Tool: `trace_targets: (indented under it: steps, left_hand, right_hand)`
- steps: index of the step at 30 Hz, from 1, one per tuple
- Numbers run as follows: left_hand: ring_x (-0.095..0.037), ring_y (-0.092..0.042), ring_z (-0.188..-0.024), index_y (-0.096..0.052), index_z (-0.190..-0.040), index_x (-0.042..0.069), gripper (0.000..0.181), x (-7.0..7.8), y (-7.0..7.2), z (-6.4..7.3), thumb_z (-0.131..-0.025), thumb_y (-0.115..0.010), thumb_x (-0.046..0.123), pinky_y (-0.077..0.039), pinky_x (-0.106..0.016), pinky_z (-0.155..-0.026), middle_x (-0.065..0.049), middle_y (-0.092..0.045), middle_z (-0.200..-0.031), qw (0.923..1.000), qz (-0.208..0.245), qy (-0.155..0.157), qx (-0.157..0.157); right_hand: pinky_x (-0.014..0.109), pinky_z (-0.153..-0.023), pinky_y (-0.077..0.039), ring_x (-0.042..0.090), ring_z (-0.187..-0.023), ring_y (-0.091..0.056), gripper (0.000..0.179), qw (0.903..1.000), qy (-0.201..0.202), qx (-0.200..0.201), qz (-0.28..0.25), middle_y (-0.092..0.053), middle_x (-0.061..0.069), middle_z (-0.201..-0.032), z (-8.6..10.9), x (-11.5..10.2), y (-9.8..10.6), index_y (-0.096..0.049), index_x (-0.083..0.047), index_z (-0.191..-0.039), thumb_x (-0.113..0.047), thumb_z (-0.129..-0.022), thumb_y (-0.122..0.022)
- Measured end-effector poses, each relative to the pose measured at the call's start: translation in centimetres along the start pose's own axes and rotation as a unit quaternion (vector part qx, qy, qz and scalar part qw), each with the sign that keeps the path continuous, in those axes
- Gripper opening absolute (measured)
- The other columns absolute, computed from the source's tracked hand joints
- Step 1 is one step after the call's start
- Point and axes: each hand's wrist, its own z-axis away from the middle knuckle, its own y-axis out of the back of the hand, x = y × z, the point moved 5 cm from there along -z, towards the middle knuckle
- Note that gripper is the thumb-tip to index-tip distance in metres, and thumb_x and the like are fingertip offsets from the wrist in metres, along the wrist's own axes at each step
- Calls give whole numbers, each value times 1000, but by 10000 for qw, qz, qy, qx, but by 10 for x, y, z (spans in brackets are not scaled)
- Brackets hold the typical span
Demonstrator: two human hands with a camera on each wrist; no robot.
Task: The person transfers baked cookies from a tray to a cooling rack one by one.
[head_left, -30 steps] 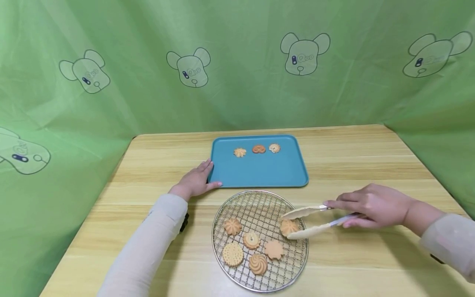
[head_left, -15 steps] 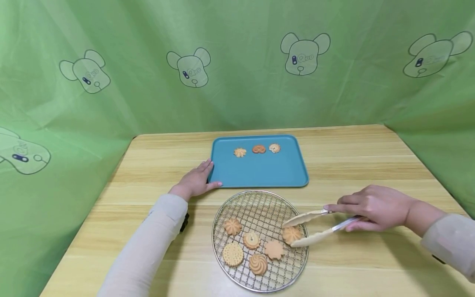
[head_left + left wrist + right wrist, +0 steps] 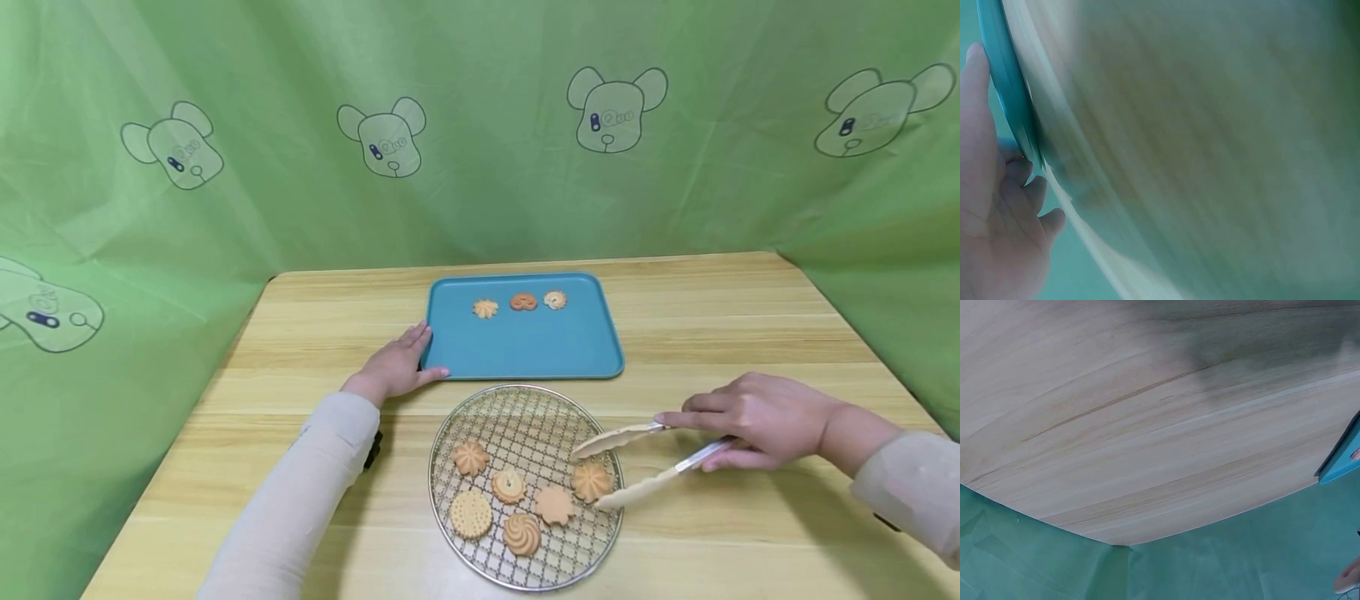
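Note:
My left hand point(image 3: 393, 365) rests at the near left corner of the blue tray point(image 3: 525, 346), fingers along its side and thumb at the front rim. In the left wrist view, the hand point(image 3: 1004, 206) lies against the tray's edge point(image 3: 1011, 81). My right hand point(image 3: 765, 419) holds a pair of tongs point(image 3: 637, 487) with cream tips. The tongs are spread around a ridged round cookie point(image 3: 592, 482) on the wire rack point(image 3: 517, 408), with a gap on the upper side. The right wrist view shows mostly table, with the tray's corner point(image 3: 1340, 459) at its right edge.
Several more cookies lie on the rack, among them a dotted round cookie point(image 3: 471, 513) and a swirl cookie point(image 3: 521, 534). Three cookies, including a pretzel-shaped cookie point(image 3: 523, 302), form a row on the tray's far half. A green curtain point(image 3: 480, 208) surrounds the wooden table point(image 3: 712, 333).
The cookie between the tongs has shifted slightly toward me and to the right on the rack. The tongs' lower arm has moved the same way, widening their spread. The left hand stays put.

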Motion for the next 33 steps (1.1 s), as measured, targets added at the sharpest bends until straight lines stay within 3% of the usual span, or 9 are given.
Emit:
trace_targets:
  steps: [13,21,27,33]
  left_hand:
    - [-30,-9,-143,-13,-152,3,89,2,2,1,-92,-44,61,-14,-41,-115,-12,-4,-158,10000,19,-11,5]
    - [-30,-10,-143,-13,-151,2,88,1,1,1,-93,-44,60,-14,-41,-115,-12,-5,-158,10000,8,-41,33]
    - [-30,-9,-143,-12,-152,3,89,-2,-2,-2,-92,-43,62,-14,-41,-115,-12,-4,-158,10000,-54,-48,47]
    - [-29,-9,-143,-12,-152,4,89,-2,-2,-2,-92,-42,62,-14,-41,-115,-11,-4,-158,10000,-85,-31,28]
  right_hand:
    - [18,-51,-49,-1,-65,-54,74,9998,-204,-17,33,-63,5,-101,-1,5,3,-54,-1,-133,-50,-80,-72]
    - [12,-52,-43,-11,-65,-38,81,9978,-620,-139,172,-58,-5,-105,-5,9,-1,-51,-5,-137,-57,-78,-69]
    - [14,-46,-39,-9,-60,-33,84,9976,-691,-56,-17,-58,2,-106,-11,12,-5,-49,-2,-137,-58,-78,-69]
    - [18,-47,-43,-8,-57,-36,88,9944,-1043,-132,113,-60,5,-108,-15,18,-10,-46,-4,-141,-59,-76,-70]
